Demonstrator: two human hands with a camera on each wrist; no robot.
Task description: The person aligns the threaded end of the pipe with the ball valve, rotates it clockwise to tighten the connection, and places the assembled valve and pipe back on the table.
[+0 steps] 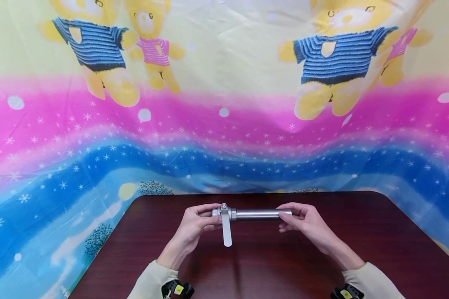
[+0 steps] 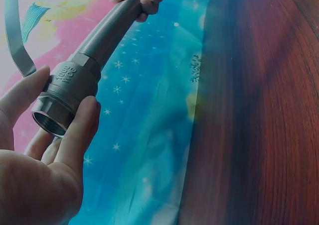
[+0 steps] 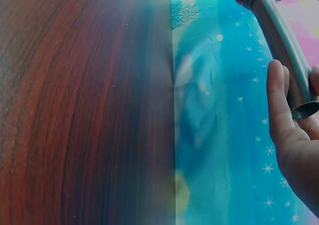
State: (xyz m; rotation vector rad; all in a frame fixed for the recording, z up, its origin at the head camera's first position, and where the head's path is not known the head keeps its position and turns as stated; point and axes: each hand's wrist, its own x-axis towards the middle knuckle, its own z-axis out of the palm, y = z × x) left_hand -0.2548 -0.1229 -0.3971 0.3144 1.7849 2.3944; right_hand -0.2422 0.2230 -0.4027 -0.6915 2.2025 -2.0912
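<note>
A metal ball valve (image 1: 232, 214) with a long flat lever handle (image 1: 226, 232) is joined to a straight steel pipe (image 1: 260, 214), held level above the table. My left hand (image 1: 191, 226) grips the valve body at its outer end, thumb on one side and fingers on the other. In the left wrist view the open threaded end of the valve (image 2: 52, 116) faces my palm, and raised lettering marks the body. My right hand (image 1: 303, 222) pinches the far end of the pipe between thumb and fingers. The right wrist view shows the hollow pipe end (image 3: 305, 109).
Below both hands lies a dark red-brown wooden table (image 1: 277, 265) with rounded back corners. A colourful printed cloth (image 1: 224, 124) with bears and snowflakes hangs behind it and along the sides. Both wrists carry a small black camera mount (image 1: 176, 289).
</note>
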